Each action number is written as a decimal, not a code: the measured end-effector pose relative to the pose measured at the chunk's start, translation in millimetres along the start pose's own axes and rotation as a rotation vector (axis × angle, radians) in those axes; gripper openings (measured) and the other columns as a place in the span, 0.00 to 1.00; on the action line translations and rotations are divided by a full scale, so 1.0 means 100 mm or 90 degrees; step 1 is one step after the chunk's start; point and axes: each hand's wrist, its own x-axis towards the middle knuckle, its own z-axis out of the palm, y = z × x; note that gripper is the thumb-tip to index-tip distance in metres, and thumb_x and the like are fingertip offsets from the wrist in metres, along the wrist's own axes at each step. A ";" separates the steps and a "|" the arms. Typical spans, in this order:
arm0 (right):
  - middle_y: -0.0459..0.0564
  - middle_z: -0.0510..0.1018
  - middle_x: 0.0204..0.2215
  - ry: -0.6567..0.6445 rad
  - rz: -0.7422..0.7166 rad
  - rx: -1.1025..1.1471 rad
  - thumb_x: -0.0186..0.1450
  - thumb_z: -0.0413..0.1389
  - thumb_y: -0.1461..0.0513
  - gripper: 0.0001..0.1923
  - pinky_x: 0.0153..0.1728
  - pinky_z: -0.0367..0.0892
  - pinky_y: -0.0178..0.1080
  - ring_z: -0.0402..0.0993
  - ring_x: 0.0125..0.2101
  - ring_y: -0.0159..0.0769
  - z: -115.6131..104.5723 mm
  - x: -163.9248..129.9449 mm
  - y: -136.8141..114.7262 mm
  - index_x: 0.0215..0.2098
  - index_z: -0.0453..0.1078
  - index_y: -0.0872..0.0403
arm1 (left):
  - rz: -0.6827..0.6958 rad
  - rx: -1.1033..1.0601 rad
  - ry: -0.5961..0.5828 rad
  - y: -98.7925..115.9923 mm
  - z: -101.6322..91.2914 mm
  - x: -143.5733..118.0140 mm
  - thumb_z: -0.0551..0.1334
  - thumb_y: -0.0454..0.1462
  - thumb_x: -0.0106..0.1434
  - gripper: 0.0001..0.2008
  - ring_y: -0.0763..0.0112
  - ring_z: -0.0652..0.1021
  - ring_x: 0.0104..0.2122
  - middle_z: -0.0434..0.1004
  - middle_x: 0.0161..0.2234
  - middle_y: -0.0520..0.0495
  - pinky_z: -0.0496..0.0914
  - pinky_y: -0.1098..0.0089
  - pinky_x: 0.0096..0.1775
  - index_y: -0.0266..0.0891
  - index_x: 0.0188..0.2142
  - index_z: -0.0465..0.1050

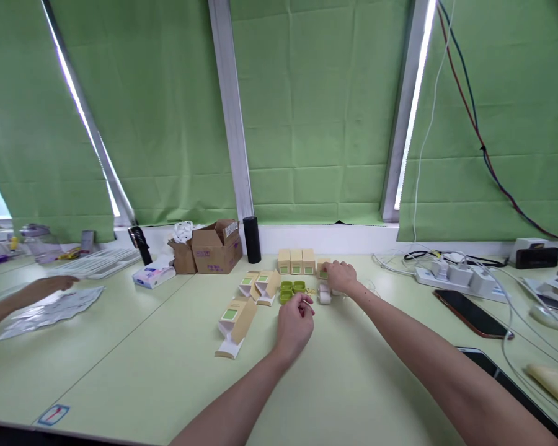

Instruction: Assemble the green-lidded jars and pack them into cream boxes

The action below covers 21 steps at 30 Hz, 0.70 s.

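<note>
My right hand [341,276] reaches to the back of the table, its fingers closed on a small cream box [323,266] at the right end of a row. Three like boxes [296,262] with green labels stand beside it. My left hand [296,326] hovers nearer to me, fingers curled in, with nothing visible in them. Just beyond it sit small green containers [292,290] and a white, roll-like item [324,293]. To the left lie cartons with open flaps: a pair [259,285] and a nearer single one [236,322].
A cardboard box [216,248], black cylinder [252,240] and tissue pack [154,275] stand at back left. On the right are a power strip [460,282], loose cables, a phone [472,313] and a black device [506,384]. Another person's hand [51,287] is over plastic bags [56,310].
</note>
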 end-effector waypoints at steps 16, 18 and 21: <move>0.61 0.75 0.56 -0.011 0.037 0.023 0.67 0.53 0.65 0.22 0.53 0.60 0.51 0.67 0.58 0.54 0.11 0.28 0.03 0.59 0.67 0.51 | -0.002 0.034 -0.018 -0.02 0.01 -0.04 0.57 0.27 0.60 0.10 0.69 0.78 0.29 0.80 0.28 0.52 0.67 0.69 0.39 0.41 0.35 0.72; 0.61 0.75 0.56 -0.015 0.036 0.028 0.67 0.54 0.64 0.21 0.54 0.59 0.52 0.66 0.59 0.54 0.11 0.30 0.01 0.59 0.68 0.50 | 0.000 0.035 -0.019 -0.02 0.01 -0.04 0.57 0.27 0.59 0.10 0.69 0.78 0.30 0.80 0.28 0.52 0.67 0.69 0.40 0.41 0.35 0.72; 0.60 0.74 0.58 -0.018 0.027 0.035 0.67 0.54 0.64 0.21 0.54 0.58 0.52 0.65 0.59 0.55 0.12 0.31 -0.02 0.58 0.69 0.50 | -0.001 0.035 -0.020 0.00 0.01 -0.05 0.57 0.26 0.59 0.10 0.68 0.78 0.29 0.80 0.28 0.52 0.67 0.68 0.41 0.41 0.35 0.72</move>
